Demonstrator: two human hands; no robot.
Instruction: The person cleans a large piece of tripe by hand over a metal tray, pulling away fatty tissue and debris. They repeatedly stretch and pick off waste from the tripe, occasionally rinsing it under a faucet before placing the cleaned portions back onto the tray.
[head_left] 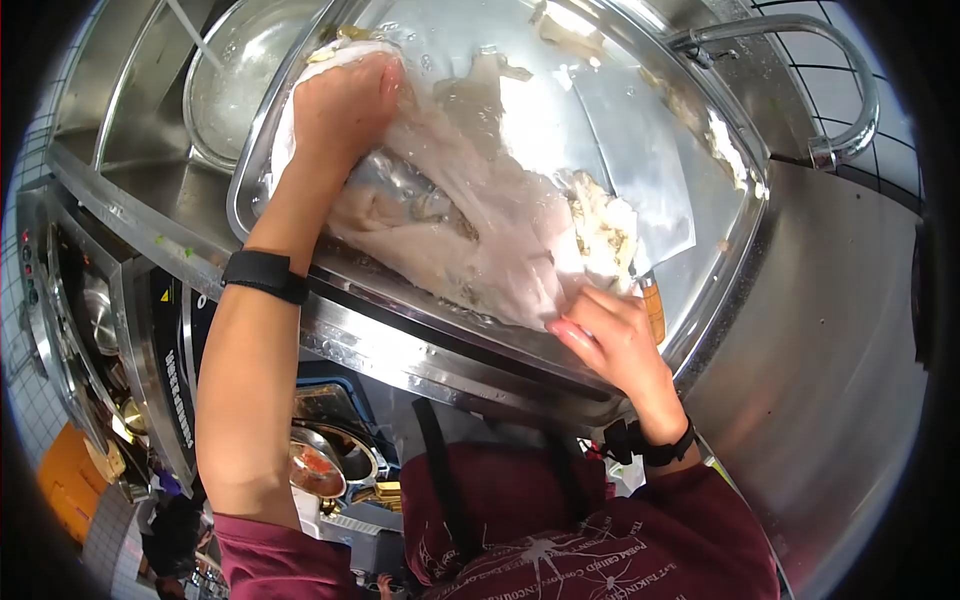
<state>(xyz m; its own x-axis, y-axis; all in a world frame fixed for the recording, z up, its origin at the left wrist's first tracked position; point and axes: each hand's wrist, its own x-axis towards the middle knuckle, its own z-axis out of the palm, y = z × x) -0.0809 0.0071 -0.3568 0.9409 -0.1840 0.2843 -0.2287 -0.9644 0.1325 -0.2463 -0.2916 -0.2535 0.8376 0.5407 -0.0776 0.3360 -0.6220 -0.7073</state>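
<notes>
A large, pale, wet sheet of what looks like raw offal (500, 235) stretches across a metal tray (728, 268) holding shallow water. My left hand (347, 105) is closed in a fist on its far left end, with white tissue showing around the knuckles. At the near right end, my right hand (612, 335) pinches the edge between thumb and fingers. Beside my right hand lies a wide-bladed cleaver (655, 190), its wooden handle (653, 308) partly hidden behind the hand. A yellowish, frilly lump (603, 222) rests against the sheet near the blade.
A round metal bowl (225, 110) sits in the sink at the left, under a thin stream of water (192, 32). A curved faucet (868, 85) rises at the back right. More pale scraps (568, 35) lie at the tray's far side. Steel counter (820, 340) extends right.
</notes>
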